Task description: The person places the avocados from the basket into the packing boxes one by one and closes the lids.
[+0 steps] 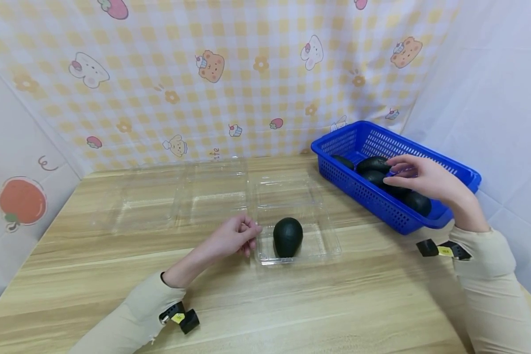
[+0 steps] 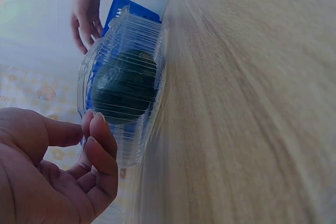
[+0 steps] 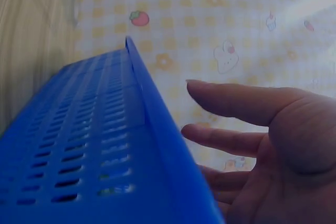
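One dark green avocado (image 1: 288, 237) sits in the front half of an opened clear plastic clamshell box (image 1: 323, 241). My left hand (image 1: 236, 235) pinches the left rim of that box between thumb and curled fingers; the left wrist view shows the fingertips (image 2: 97, 124) right at the edge. Over the blue basket (image 1: 358, 194) hovers my right hand (image 1: 429, 179), thumb and fingers spread apart with nothing between them. Several dark avocados (image 1: 373, 164) lie in the basket below it. In the right wrist view, the basket wall (image 3: 105, 129) hides them.
To the left of the box, more clear plastic clamshell boxes (image 1: 217, 199) lie opened on the wooden table (image 1: 292, 309). A yellow checked cloth (image 1: 248, 98) hangs along the back. The basket stands at the back right, near the white side wall (image 1: 509, 123).
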### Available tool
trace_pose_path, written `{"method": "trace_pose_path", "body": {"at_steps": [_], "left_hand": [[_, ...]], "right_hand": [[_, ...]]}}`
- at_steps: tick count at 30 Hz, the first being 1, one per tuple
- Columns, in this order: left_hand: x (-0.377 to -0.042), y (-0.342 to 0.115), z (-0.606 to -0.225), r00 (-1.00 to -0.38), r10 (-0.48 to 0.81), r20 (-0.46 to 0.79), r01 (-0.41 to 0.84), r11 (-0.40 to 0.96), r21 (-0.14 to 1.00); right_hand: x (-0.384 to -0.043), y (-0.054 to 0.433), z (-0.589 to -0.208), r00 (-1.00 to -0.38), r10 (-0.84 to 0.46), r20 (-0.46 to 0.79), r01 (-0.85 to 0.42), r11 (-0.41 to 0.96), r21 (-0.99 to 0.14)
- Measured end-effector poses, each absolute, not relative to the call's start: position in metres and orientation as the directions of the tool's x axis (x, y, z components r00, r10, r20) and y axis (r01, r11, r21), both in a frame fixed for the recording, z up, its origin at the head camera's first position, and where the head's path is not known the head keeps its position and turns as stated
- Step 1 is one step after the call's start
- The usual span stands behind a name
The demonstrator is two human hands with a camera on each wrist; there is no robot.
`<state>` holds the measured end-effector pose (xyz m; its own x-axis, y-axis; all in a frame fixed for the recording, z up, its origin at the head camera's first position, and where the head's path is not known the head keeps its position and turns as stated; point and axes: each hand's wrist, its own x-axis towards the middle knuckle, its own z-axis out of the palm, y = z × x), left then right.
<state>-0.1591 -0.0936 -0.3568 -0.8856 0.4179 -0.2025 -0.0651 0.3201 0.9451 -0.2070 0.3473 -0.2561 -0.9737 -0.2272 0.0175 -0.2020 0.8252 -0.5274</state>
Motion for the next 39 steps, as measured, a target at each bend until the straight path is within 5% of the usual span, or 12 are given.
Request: {"method": "trace_pose_path", "body": {"at_steps": [39], "left_hand": [[-0.159,-0.094,-0.357,-0.884,0.42,-0.205,-0.072,0.31,0.948]], "right_hand": [[-0.218,0.411,-0.277,-0.942,-0.268,-0.205,-0.157,0.886,-0.436]]}}
